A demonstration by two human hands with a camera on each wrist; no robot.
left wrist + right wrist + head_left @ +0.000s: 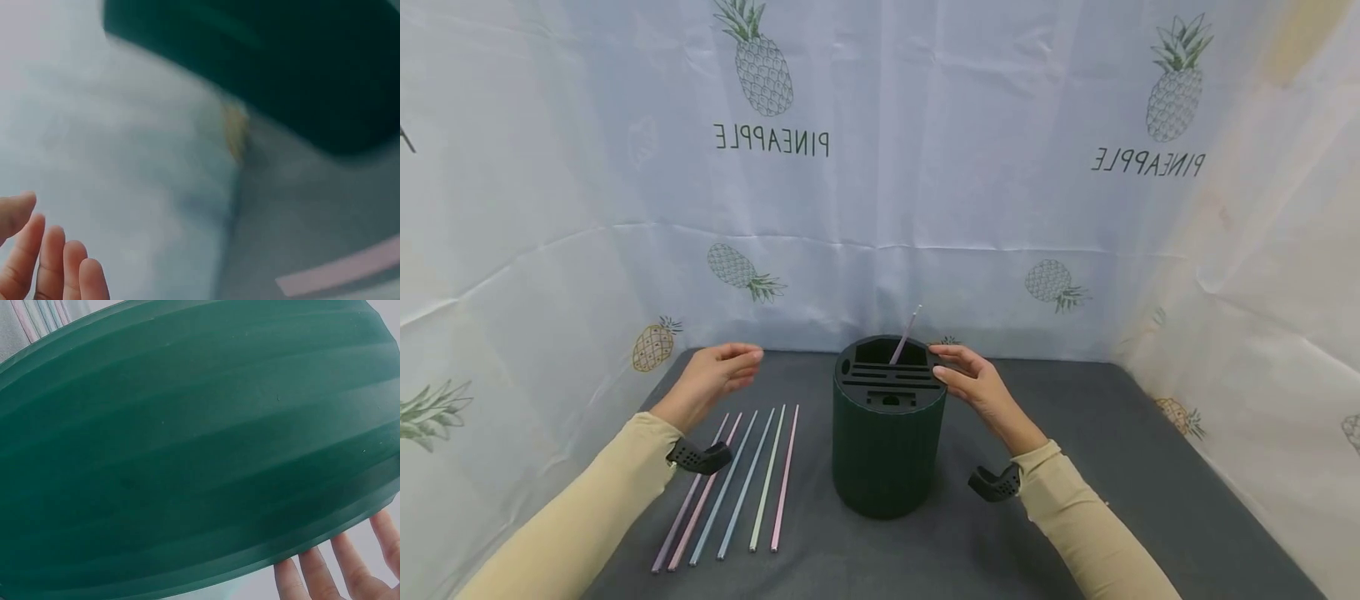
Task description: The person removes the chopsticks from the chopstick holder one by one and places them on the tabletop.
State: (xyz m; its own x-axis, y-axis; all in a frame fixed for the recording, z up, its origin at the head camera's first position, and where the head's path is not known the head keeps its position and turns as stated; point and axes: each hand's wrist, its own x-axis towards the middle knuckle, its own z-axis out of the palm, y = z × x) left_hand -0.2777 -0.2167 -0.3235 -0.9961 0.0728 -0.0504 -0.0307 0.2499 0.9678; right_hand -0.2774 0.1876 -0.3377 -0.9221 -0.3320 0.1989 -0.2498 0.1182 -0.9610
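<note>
A dark green ribbed knife block [887, 458] with a black slotted top stands upright on the table. One pale purple chopstick [906, 335] leans in the open compartment at the back of its top. My right hand [973, 383] rests on the block's right upper side, thumb at the rim; in the right wrist view its extended fingers [353, 565] meet the green wall. To the block's left, my left hand [718, 379] is raised, holding nothing, with its fingers loosely bent. Several pastel chopsticks [745, 483] lie side by side below it, partly hidden by the wrist device.
A dark grey cloth [1052, 517] covers the table. White curtains [925, 183] printed with pineapples hang behind and on both sides, close to the table's edges. Black wrist devices [700, 457] are strapped to both arms.
</note>
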